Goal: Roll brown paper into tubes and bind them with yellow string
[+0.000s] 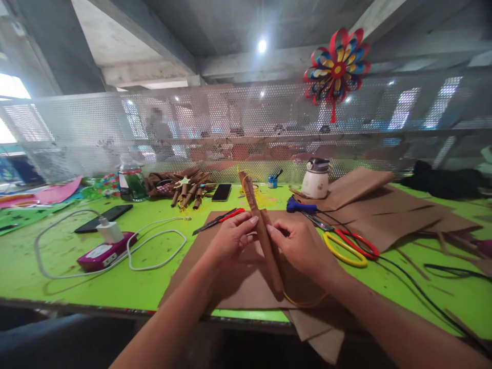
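Note:
A long roll of brown paper [264,245] stands tilted between my hands, above a brown paper sheet [234,266] on the green table. My left hand [234,233] pinches the roll from the left near its middle. From the right, my right hand [294,241] grips a shorter strip or roll of the same brown paper [266,217] against it. Yellow string [303,303] trails from the roll's lower end, and more shows near its top. Whether the two brown pieces are joined cannot be seen.
A red-handled cutter [219,221] lies left of the roll; scissors [346,248] and a blue glue gun [302,205] lie right. A purple power strip [106,252] with a white cable is at left. Behind are phones, small paper rolls [186,192], a cup [315,179] and brown paper.

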A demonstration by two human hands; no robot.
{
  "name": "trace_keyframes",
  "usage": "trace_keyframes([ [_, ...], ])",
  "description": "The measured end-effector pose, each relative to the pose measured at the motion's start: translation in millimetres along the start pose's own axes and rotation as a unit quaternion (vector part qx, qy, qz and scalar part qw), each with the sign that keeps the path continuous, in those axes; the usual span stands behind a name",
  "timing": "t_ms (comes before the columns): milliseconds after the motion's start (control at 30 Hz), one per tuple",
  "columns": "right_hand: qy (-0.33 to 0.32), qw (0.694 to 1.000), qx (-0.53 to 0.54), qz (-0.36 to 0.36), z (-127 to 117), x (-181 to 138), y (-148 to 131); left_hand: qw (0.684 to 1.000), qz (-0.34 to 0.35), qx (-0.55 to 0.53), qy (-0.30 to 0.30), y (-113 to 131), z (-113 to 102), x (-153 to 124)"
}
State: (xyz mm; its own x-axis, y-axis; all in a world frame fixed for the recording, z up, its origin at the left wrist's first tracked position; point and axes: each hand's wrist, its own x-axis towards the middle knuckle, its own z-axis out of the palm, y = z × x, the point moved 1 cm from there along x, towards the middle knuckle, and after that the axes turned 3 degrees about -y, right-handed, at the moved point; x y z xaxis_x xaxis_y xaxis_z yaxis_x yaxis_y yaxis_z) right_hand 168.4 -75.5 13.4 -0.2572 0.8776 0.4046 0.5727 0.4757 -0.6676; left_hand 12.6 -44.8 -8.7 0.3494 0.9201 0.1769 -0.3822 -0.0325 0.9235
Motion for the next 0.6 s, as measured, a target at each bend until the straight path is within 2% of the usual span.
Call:
trace_keyframes([
  [167,0.002,0.997,0.077,-0.017,11,6,20,1.0,-0.017,0.013,0.001,-6,-8,4],
  [300,-0.01,0.99,0.137,-0.026,18,11,32,0.999,-0.012,0.024,-0.025,-9,-12,6],
  [433,0.046,0.986,0.157,-0.027,17,16,39,0.998,-0.014,0.027,-0.048,-8,-9,4],
  [600,0.074,0.971,0.227,-0.025,19,22,47,0.996,-0.026,0.032,-0.085,-8,-1,2],
])
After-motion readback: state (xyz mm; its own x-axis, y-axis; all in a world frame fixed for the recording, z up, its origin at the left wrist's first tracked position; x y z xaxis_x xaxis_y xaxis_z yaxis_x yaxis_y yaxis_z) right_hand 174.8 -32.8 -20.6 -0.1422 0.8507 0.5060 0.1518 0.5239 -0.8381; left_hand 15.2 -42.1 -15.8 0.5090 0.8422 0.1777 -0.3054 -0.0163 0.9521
